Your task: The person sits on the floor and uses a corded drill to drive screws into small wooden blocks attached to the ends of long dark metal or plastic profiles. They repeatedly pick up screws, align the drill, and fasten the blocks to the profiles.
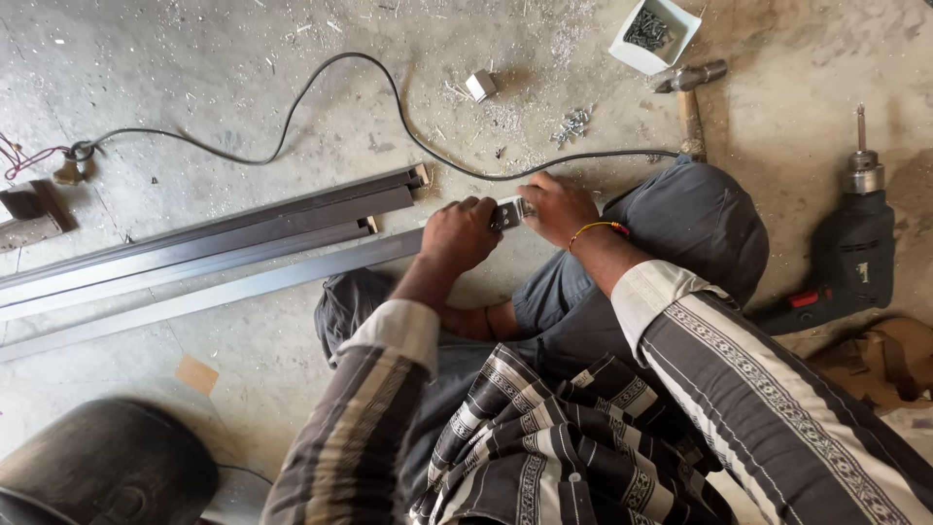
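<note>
The left hand (459, 233) is curled in a fist around the near end of a long grey metal bar (224, 290), which runs away from it across the concrete floor (292, 87). The right hand (556, 206) sits just beside it, its fingers pinching a small silvery metal piece (510, 213) that lies between the two hands and touches the bar's end. An orange thread bracelet (601, 227) circles the right wrist.

Beyond the left hand, two darker metal bars (214, 238) lie side by side, parallel to the held one. A black cable (389, 97) loops over the floor beyond both hands and passes just beyond the right hand. Further beyond the right hand stand a white square dish of screws (653, 33), a small heap of loose screws (573, 124) and a hammer (688, 97). Well out past the right forearm lies a dark power drill (853, 243) with a red switch. A small metal block (480, 86) lies beyond the left hand, among metal shavings.
</note>
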`<state>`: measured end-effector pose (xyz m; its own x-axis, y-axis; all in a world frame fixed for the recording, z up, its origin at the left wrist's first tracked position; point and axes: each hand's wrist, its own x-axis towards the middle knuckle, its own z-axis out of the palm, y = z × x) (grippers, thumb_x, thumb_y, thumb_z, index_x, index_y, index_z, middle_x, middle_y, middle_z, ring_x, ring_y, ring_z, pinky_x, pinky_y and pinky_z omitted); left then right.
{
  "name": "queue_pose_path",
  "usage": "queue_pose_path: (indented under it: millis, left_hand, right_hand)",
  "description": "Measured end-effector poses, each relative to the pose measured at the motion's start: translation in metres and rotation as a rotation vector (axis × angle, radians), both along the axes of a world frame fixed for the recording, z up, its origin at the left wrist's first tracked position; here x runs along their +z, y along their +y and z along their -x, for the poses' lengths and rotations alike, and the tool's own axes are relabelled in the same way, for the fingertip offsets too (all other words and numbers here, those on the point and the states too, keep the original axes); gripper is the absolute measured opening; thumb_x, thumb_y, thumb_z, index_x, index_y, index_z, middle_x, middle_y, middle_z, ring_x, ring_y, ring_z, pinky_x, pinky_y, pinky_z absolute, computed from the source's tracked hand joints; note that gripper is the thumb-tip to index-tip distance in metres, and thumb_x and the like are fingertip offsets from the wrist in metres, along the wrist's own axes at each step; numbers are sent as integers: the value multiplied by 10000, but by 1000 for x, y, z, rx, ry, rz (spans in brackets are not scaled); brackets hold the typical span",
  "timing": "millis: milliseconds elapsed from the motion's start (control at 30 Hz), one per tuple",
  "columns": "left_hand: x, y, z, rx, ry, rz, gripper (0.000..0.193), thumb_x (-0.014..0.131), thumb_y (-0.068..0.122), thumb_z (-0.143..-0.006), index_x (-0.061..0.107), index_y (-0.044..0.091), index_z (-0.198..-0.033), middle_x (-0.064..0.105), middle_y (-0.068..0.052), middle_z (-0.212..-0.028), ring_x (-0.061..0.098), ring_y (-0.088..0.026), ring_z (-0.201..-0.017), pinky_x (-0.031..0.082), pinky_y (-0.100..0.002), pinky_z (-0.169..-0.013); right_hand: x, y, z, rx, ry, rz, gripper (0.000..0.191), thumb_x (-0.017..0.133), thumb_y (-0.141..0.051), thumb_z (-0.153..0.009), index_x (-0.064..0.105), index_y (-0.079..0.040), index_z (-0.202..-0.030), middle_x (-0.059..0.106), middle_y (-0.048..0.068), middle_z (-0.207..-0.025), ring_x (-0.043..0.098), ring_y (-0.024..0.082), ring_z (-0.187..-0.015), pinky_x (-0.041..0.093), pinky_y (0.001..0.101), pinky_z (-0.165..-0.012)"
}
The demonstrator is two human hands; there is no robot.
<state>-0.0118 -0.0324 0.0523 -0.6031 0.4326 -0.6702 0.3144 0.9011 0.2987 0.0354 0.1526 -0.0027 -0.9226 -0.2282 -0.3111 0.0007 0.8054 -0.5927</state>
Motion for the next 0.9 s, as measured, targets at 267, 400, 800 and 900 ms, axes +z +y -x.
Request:
queue_pose_path:
  millis: [267, 400, 800, 900]
  left_hand:
    - [146, -51, 30, 19, -402, -453, 490, 769, 377, -846, 612, 68, -1193, 785, -128, -1029, 767, -259, -921, 595, -407, -801]
    - [200, -64, 33, 87, -702, -616, 451, 710, 365, -919, 670, 31, -1219, 780, -98, -1042, 751, -172, -931, 616, -344, -805]
    - [298, -66, -6, 79, -939, -752, 502, 509, 342, -1061, 630, -71, -1319, 790, -143, -1072, 756, -192, -922, 627, -332, -820]
    - [309, -66, -16, 92, -945, -751, 516, 492, 337, -1064, 610, -82, -1342, 786, -166, -1068, 764, -215, -915, 639, -352, -807]
  right_hand:
    - [59, 9, -15, -227, -578, 1139, 440, 725, -260, -945, 649, -59, -1329, 731, 107, -1106, 687, 163, -968, 589, 306, -853]
    - [126, 2, -54, -127, -509, 1481, 412, 666, -207, -997, 604, 14, -1340, 742, 104, -1128, 705, 143, -1010, 585, 290, -879]
    - [223, -25, -127, -246, -505, 1920, 274, 579, -126, -1101, 638, 63, -1291, 752, 151, -1048, 740, 204, -957, 598, 348, -886]
    - [236, -27, -136, -235, -468, 1913, 262, 568, -124, -1108, 641, 57, -1283, 752, 152, -1041, 743, 204, -949, 604, 346, -874]
